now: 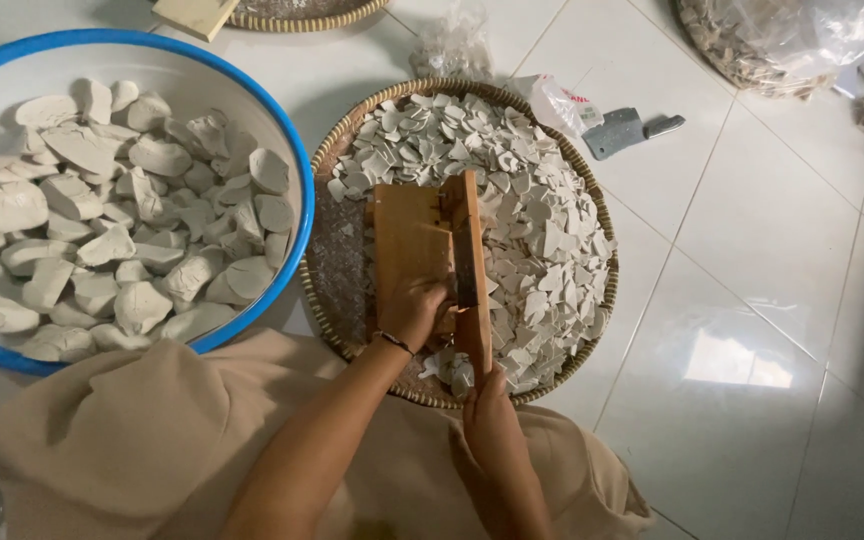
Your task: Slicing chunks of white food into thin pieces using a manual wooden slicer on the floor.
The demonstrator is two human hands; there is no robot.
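Note:
A wooden slicing board with a hinged blade arm (424,240) rests across a round woven tray (328,262) heaped with thin pale slices (540,232). My left hand (412,312) is pressed down on the near end of the wooden base, its fingers curled over something I cannot make out. My right hand (492,415) grips the near end of the blade arm's handle, which lies lowered along the board's right side. A thin dark band circles my left wrist.
A large white basin with a blue rim (297,160) at the left holds many pale chunks (102,220). A small cleaver (627,130) and plastic bags (557,100) lie on the white tiled floor. Another woven tray (302,18) and a bagged basket (762,45) stand farther off.

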